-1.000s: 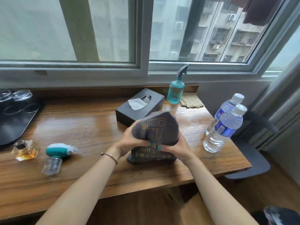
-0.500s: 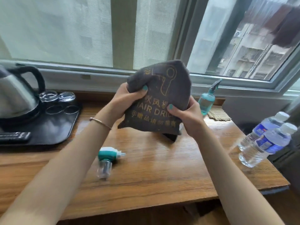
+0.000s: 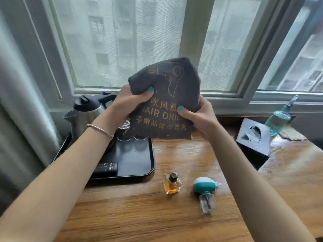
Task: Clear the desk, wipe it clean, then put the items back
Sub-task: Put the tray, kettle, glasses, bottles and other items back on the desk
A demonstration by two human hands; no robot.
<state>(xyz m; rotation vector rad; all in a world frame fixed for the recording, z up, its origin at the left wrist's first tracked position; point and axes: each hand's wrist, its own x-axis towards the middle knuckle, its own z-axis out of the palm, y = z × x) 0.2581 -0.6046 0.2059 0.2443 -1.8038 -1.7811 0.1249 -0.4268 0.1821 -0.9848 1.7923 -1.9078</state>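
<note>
A dark grey hair dryer bag with gold print hangs in the air above the wooden desk, in front of the window. My left hand grips its upper left side. My right hand grips its right edge, thumb across the print. Below, on the desk, a small square perfume bottle stands next to a teal and white plug-in vaporiser lying on its side.
A black tray at the left holds a steel kettle, upturned glasses and a remote. At the right stand a black tissue box, a blue spray bottle and a folded cloth. A curtain hangs far left.
Both hands have lifted the bag off the desk and carried it up and to the left. The view has swung left, so the water bottles are out of sight.
</note>
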